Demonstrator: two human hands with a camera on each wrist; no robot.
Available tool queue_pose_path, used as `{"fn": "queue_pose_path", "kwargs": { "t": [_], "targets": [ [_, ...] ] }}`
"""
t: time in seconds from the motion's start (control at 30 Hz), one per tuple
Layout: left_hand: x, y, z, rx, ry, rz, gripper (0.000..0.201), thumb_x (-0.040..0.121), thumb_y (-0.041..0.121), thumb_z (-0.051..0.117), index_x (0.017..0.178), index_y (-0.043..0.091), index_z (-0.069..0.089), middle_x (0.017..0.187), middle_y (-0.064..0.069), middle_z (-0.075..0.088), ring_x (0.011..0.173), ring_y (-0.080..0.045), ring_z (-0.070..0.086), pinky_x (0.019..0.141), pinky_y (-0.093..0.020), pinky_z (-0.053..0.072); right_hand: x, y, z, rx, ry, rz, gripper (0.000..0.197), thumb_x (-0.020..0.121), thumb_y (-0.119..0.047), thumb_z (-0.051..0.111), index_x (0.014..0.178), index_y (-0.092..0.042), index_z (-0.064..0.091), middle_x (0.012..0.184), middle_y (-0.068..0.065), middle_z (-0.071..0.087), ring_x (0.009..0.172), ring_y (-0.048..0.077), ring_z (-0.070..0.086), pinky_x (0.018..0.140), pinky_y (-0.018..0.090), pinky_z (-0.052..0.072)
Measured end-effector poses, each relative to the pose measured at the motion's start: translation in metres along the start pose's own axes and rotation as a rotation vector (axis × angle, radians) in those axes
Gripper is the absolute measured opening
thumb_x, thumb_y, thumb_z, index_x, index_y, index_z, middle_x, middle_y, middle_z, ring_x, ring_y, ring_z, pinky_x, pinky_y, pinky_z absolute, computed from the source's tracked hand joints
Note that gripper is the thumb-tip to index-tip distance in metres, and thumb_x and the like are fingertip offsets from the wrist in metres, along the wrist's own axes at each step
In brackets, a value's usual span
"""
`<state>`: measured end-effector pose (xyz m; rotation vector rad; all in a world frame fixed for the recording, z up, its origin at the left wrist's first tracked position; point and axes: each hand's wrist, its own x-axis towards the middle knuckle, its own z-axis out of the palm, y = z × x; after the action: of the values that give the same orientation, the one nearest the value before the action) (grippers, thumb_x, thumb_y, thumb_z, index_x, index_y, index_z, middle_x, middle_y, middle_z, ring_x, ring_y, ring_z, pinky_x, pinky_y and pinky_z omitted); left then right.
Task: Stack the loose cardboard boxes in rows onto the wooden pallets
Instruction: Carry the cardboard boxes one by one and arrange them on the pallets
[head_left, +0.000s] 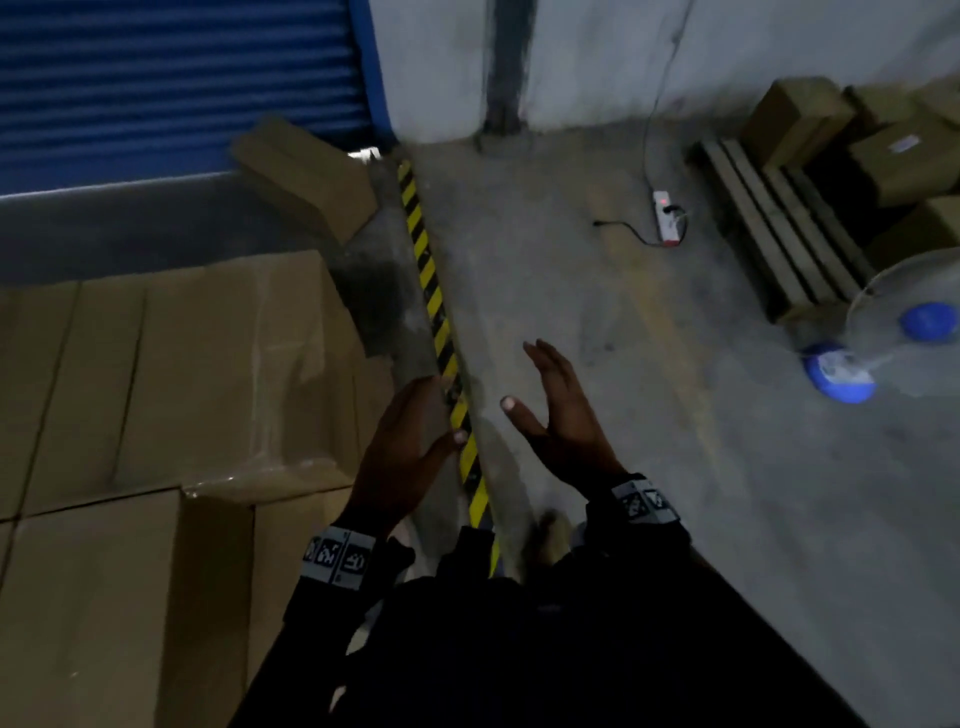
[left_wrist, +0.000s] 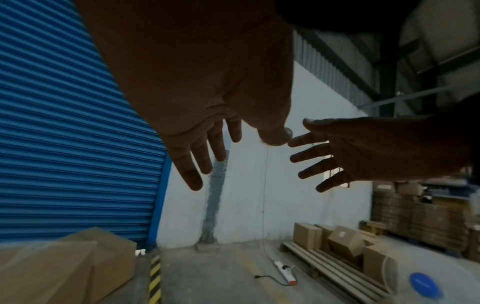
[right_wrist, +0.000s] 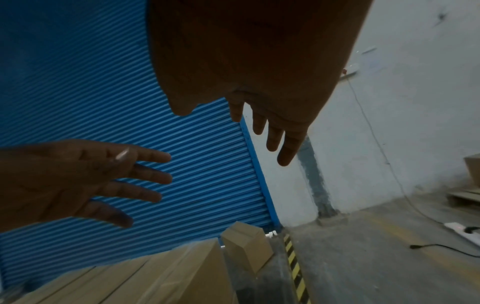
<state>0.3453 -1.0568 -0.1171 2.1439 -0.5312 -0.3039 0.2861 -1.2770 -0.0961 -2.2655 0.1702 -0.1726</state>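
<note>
Dim, grainy warehouse light, motion blur on the boxes (head_left: 156, 374) and fan (head_left: 904, 322) at frame edges, both wrist views bowed, hands in dark silhouette against paler wall (left_wrist: 259, 205).

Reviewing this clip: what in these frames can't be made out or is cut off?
- Pallet, head view: the right edge cuts off its far side and the boxes on it.
- Label on one box, head view: too small and blurred to read.
- Fan, head view: motion-blurred, cut off by the right edge.
- Stacked boxes, head view: run past the left and bottom edges, count unknown.
- Left hand and right hand: empty, dim.
</note>
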Motion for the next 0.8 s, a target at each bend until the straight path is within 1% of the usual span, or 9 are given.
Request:
{"fn": "queue_pose_path", "kwargs": {
  "t": [0.1, 0.2, 0.33, 0.43, 0.5, 0.6, 0.67, 0.73, 0.8],
  "targets": [
    [0.067, -0.019, 0.001, 0.068, 0.042, -0.079, 0.076, 0.091, 0.058, 0.054, 0.153, 0.023, 0.025, 0.158, 0.003, 0.026, 0.144, -0.015, 0.025, 0.116, -0.041, 0.029, 0.081, 0.03, -0.004, 0.025, -0.021, -0.083, 0.069, 0.095, -0.051, 0.053, 0.152, -0.019, 0.03, 0.159, 0.0, 0.025, 0.146, 0.01, 0.021, 0.117, 0.021, 0.021],
    [0.139, -0.022, 0.0, 0.088, 0.133, -0.152, 0.081, 0.088, 0.063, 0.052, 0.153, 0.022, 0.025, 0.157, 0.0, 0.028, 0.143, -0.019, 0.027, 0.115, -0.04, 0.03, 0.171, 0.061, -0.01, 0.047, -0.058, -0.125, 0.072, 0.095, -0.054, 0.05, 0.152, -0.015, 0.03, 0.157, 0.003, 0.028, 0.144, 0.01, 0.025, 0.112, 0.008, 0.017],
    [0.234, -0.005, -0.007, 0.074, 0.25, -0.284, 0.073, 0.091, 0.045, 0.061, 0.151, 0.021, 0.028, 0.154, 0.001, 0.033, 0.139, -0.017, 0.033, 0.108, -0.024, 0.028, 0.294, 0.08, -0.024, 0.093, -0.138, -0.213, 0.073, 0.094, -0.058, 0.046, 0.15, -0.014, 0.033, 0.155, 0.007, 0.032, 0.144, 0.019, 0.03, 0.117, 0.03, 0.029],
    [0.295, -0.006, -0.012, 0.017, 0.349, -0.307, 0.07, 0.093, 0.041, 0.06, 0.152, 0.022, 0.027, 0.153, 0.003, 0.034, 0.132, -0.004, 0.033, 0.104, -0.02, 0.029, 0.378, 0.078, -0.027, 0.128, -0.191, -0.254, 0.067, 0.095, -0.047, 0.051, 0.149, -0.013, 0.033, 0.152, 0.011, 0.035, 0.142, 0.021, 0.033, 0.115, 0.027, 0.028],
    [0.335, -0.01, -0.016, -0.038, 0.398, -0.333, 0.071, 0.093, 0.045, 0.057, 0.152, 0.022, 0.026, 0.153, 0.004, 0.034, 0.129, -0.001, 0.033, 0.103, -0.022, 0.032, 0.435, 0.078, -0.029, 0.15, -0.217, -0.295, 0.063, 0.096, -0.04, 0.053, 0.148, -0.009, 0.035, 0.15, 0.012, 0.037, 0.14, 0.019, 0.034, 0.115, 0.03, 0.031],
    [0.4, -0.03, -0.024, -0.081, 0.416, -0.347, 0.078, 0.089, 0.061, 0.05, 0.154, 0.026, 0.023, 0.153, 0.004, 0.035, 0.134, -0.014, 0.038, 0.106, -0.035, 0.038, 0.518, 0.086, -0.028, 0.169, -0.271, -0.321, 0.064, 0.097, -0.037, 0.055, 0.15, -0.009, 0.033, 0.151, 0.008, 0.035, 0.135, 0.005, 0.034, 0.11, 0.04, 0.038],
    [0.452, -0.051, -0.029, -0.12, 0.434, -0.346, 0.079, 0.087, 0.072, 0.047, 0.152, 0.035, 0.024, 0.154, 0.011, 0.032, 0.138, -0.012, 0.036, 0.109, -0.04, 0.038, 0.575, 0.096, -0.024, 0.181, -0.3, -0.334, 0.065, 0.096, -0.039, 0.056, 0.15, -0.012, 0.032, 0.153, 0.006, 0.033, 0.137, 0.008, 0.034, 0.109, 0.042, 0.041],
    [0.501, -0.071, -0.037, -0.11, 0.465, -0.336, 0.074, 0.084, 0.074, 0.044, 0.147, 0.041, 0.023, 0.151, 0.016, 0.03, 0.137, -0.004, 0.03, 0.111, -0.034, 0.032, 0.627, 0.105, -0.019, 0.179, -0.304, -0.369, 0.065, 0.096, -0.04, 0.056, 0.15, -0.011, 0.033, 0.153, 0.006, 0.033, 0.141, 0.015, 0.034, 0.11, 0.041, 0.039],
    [0.558, -0.085, -0.052, -0.072, 0.486, -0.339, 0.079, 0.083, 0.074, 0.043, 0.148, 0.035, 0.022, 0.154, 0.008, 0.032, 0.137, -0.004, 0.029, 0.111, -0.029, 0.029, 0.689, 0.109, -0.014, 0.157, -0.326, -0.342, 0.065, 0.095, -0.038, 0.057, 0.15, -0.012, 0.033, 0.153, 0.005, 0.032, 0.141, 0.018, 0.035, 0.11, 0.042, 0.04]
  ]
}}
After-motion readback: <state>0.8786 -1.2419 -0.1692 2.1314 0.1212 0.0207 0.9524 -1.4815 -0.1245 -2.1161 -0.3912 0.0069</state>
